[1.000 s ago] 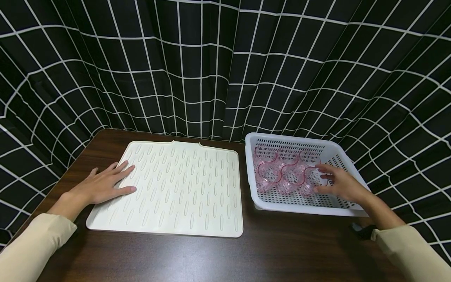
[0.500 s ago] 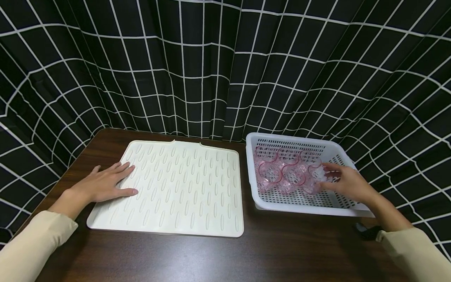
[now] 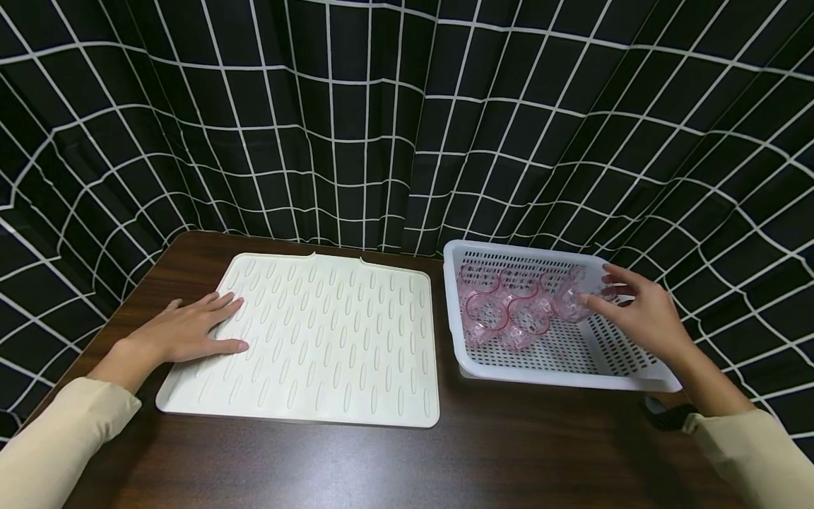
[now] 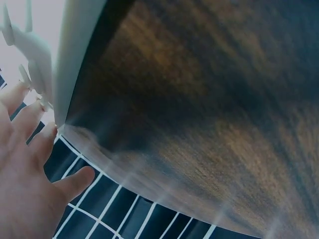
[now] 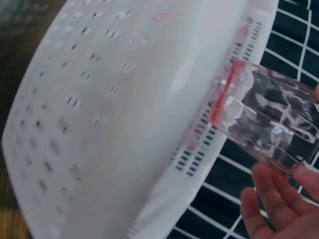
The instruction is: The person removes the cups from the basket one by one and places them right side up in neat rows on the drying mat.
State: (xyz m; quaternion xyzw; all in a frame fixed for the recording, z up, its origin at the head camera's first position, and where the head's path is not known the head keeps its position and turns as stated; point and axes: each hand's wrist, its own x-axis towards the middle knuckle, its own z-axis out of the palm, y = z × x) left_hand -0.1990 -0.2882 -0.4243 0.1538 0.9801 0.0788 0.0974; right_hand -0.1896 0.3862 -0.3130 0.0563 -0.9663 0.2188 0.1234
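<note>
In the head view my left hand [image 3: 181, 332] lies with straight, spread fingers on the left edge of a white drying mat [image 3: 324, 346] with raised oval ridges. The left wrist view shows the same hand [image 4: 30, 172] at the mat's edge [image 4: 77, 55]. At the right, my right hand [image 3: 651, 318] pinches a clear, pink-tinted tumbler [image 3: 570, 302] between thumb and fingers. This tumbler is tilted above a white perforated basket [image 3: 559, 379]. In the right wrist view the tumbler [image 5: 271, 117] shows a faceted wall and reddish rim, and my right hand [image 5: 281, 206] is partly cut off.
Several similar tumblers, such as a front tumbler [image 3: 487, 312], stand in the basket's left part. The mat and basket sit side by side on a dark wooden table [image 3: 381, 466]. A black curtain with white grid lines [image 3: 356, 141] hangs behind and at both sides.
My right hand has closed on the front right tumbler, lifted it from its row and tilted it, moving up and to the right. My left hand has stayed nearly still.
</note>
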